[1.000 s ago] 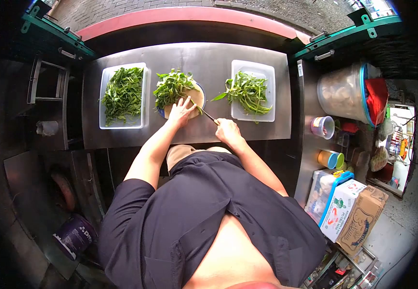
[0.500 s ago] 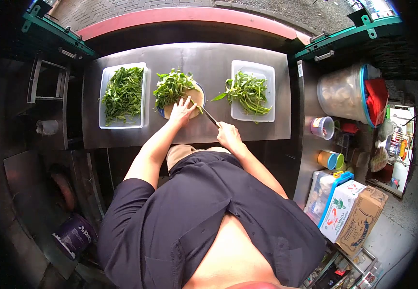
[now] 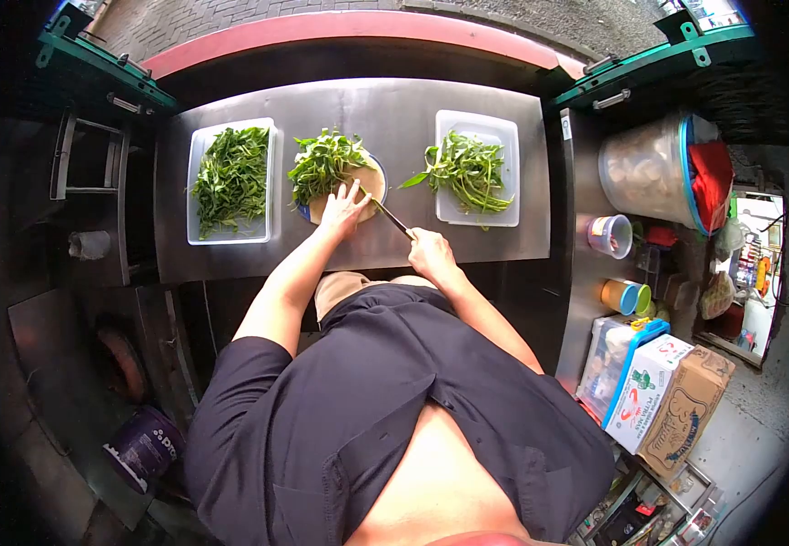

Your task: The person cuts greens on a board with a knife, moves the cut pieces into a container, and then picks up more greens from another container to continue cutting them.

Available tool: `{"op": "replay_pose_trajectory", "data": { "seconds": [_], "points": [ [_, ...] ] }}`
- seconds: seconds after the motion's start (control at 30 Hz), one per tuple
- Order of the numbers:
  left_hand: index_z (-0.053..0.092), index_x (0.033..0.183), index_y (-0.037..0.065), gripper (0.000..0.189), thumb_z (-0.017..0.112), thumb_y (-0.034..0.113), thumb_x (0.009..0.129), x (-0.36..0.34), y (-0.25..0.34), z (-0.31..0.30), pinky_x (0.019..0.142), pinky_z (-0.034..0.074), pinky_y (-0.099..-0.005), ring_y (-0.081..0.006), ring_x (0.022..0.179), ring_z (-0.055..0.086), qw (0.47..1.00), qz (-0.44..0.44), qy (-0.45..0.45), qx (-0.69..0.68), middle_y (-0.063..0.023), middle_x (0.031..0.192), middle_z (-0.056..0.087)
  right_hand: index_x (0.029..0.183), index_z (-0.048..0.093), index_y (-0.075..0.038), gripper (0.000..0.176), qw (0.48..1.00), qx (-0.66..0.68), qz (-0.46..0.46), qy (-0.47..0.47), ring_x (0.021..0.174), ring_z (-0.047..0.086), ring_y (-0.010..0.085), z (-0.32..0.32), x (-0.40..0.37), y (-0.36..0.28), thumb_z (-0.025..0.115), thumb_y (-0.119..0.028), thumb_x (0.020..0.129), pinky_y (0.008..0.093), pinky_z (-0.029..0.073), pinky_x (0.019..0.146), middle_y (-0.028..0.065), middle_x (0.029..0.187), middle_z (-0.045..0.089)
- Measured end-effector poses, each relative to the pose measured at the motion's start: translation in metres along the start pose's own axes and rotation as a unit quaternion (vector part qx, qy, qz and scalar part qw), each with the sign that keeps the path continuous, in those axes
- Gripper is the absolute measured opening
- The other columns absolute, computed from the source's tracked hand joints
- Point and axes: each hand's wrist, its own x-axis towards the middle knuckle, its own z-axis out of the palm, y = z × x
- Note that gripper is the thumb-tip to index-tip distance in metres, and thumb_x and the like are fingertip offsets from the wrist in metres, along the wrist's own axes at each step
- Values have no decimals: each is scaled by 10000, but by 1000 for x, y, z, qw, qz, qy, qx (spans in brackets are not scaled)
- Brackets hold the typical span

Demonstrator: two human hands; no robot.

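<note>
My left hand (image 3: pixel 343 209) presses on leafy greens (image 3: pixel 323 166) that lie on a round board (image 3: pixel 369 179) at the middle of the metal table. In my right hand (image 3: pixel 432 253) is the handle of a knife (image 3: pixel 395 219), its blade pointing up and left to the board's right edge, near my left fingertips. To the left, a clear tray (image 3: pixel 272 182) holds cut greens (image 3: pixel 231 179). On the right, another clear tray (image 3: pixel 512 136) holds greens with long stems (image 3: pixel 474 175), some leaves sticking out over its left side.
The metal table (image 3: pixel 401 118) has a red ledge (image 3: pixel 358 30) beyond it. Along the right side stand a large clear tub (image 3: pixel 646 171), a small tub (image 3: pixel 609 237), lidded jars (image 3: pixel 619 296) and boxes (image 3: pixel 683 409). A purple bucket (image 3: pixel 144 446) is low at the left.
The knife and both hands have hardly moved. The view has shifted very slightly.
</note>
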Motion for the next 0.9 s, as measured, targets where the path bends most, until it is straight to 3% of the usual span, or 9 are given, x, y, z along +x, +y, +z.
{"op": "replay_pose_trajectory", "data": {
  "seconds": [0.9],
  "points": [
    [407, 1561, 295, 896, 784, 134, 764, 0, 1, -6, 1076, 440, -559, -409, 1475, 338, 1000, -5, -15, -9, -142, 1690, 191, 1095, 710, -35, 235, 992, -103, 41, -55, 1045, 696, 428, -12, 15, -31, 560, -153, 959, 502, 556, 924, 264, 1058, 719]
  ]
}}
